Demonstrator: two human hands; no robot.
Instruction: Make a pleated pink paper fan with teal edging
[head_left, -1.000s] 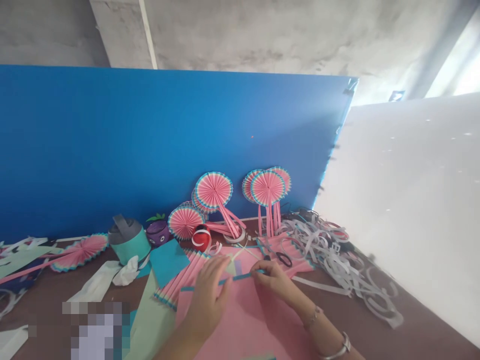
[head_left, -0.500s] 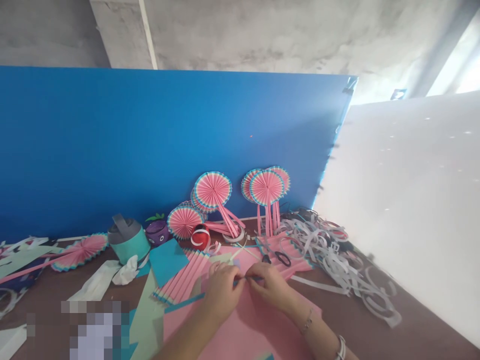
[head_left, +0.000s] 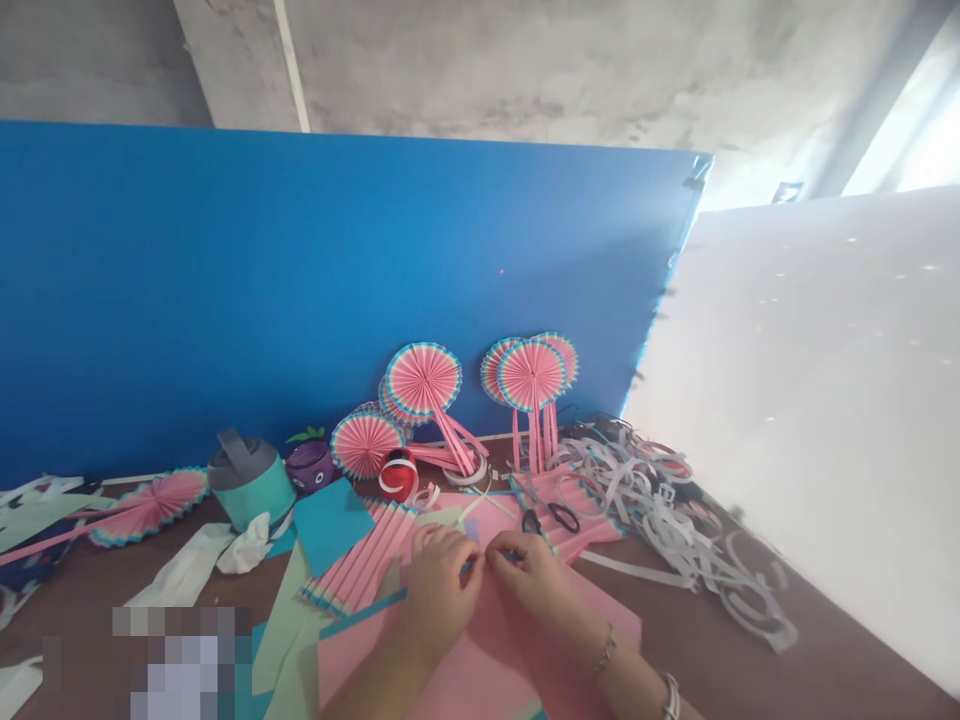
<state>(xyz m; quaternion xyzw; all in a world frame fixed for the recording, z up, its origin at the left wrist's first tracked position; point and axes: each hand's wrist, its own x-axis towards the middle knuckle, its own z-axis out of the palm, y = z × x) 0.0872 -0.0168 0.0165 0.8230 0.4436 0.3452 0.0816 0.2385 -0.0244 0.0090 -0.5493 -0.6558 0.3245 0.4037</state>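
Note:
A pink paper sheet with a blue edge lies across the front middle. My left hand and my right hand meet over its far edge, fingertips nearly touching. Both are closed in a pinch, and bits of blue edge show by the fingers. The exact grip is hidden. Just left of my left hand is a pleated pink paper with blue and pale ends. Beyond my right hand, scissors with dark handles rest on another pleated pink paper.
Finished pink paper fans lean on the blue partition. A tangle of white paper strips spreads at right. Behind the left hand are a red roll, blue paper, a purple cup and a teal container.
My left fingers spread and lift slightly, while both hands stay at the sheet's edge. The view has shifted a little.

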